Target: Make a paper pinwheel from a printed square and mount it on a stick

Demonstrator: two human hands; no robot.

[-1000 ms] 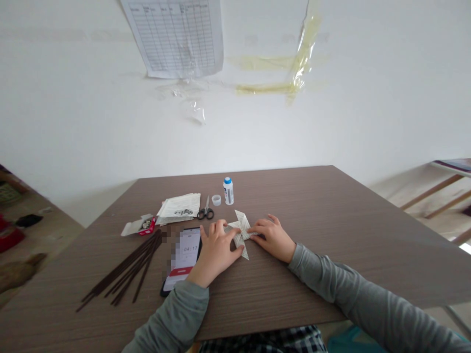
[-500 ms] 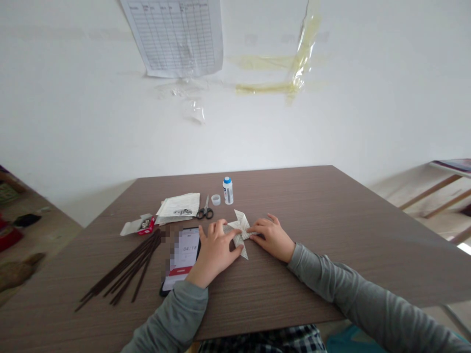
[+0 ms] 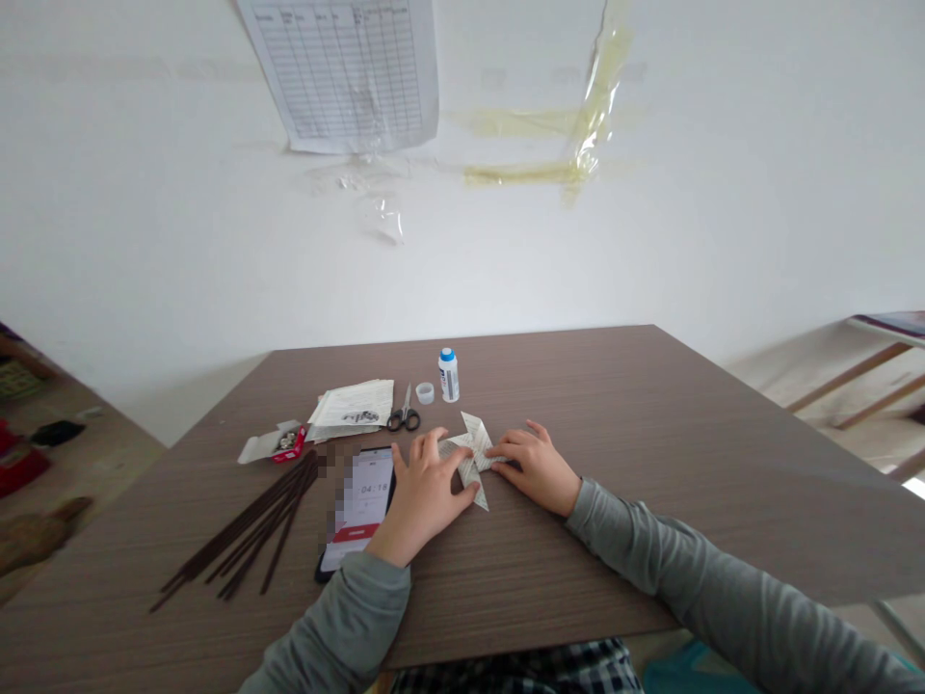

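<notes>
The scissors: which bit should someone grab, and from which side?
I'd grip the scissors by their black handles, from the near side: the loops face that way, while the blades point toward the wall. They lie flat, so reaching down from above, probably with the nearer left hand, seems easiest.

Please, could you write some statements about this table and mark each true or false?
1. The left hand and right hand touch the folded paper. True.
2. The blue-capped bottle lies on its side. False: the bottle stands upright.
3. The scissors lie between the paper stack and clear cap. True.
4. The phone is beside the right hand. False: the phone is beside the left hand.
5. The red box is shut. False: the red box stands open.
</notes>
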